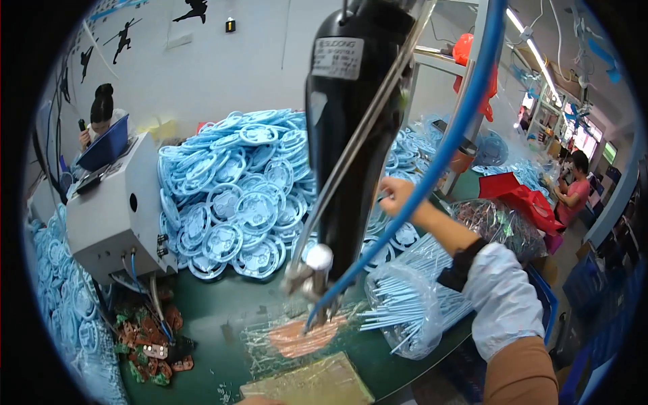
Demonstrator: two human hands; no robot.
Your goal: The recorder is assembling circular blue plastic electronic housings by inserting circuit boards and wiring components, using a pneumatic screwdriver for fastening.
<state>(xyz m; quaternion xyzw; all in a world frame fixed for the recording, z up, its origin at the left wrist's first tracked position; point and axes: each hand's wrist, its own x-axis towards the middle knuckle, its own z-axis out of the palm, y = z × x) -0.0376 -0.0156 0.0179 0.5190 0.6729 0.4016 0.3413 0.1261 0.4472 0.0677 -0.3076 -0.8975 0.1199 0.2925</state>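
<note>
My right hand (pixel 400 197) reaches forward past the hanging black power screwdriver (pixel 347 128) to the pale blue plastic discs. Its fingers are curled, and their tips are partly hidden behind the tool, so what they hold does not show. A large heap of spoked, wheel-like discs (pixel 253 202) rises left of the tool. Only a sliver of my left hand (pixel 260 400) shows at the lower edge, beside a yellowish flat block (pixel 314 381); its fingers are hidden. Above an orange patch (pixel 307 336) on the bench, the tool's metal tip hangs with a blue hose (pixel 432 182) beside it.
A clear bag of pale blue sticks (pixel 412 300) lies under my right forearm. At left stand a grey control box (pixel 111 209) with a blue tray (pixel 103 143) and a pile of brown-green small parts (pixel 152 344). Other people sit at far left and far right.
</note>
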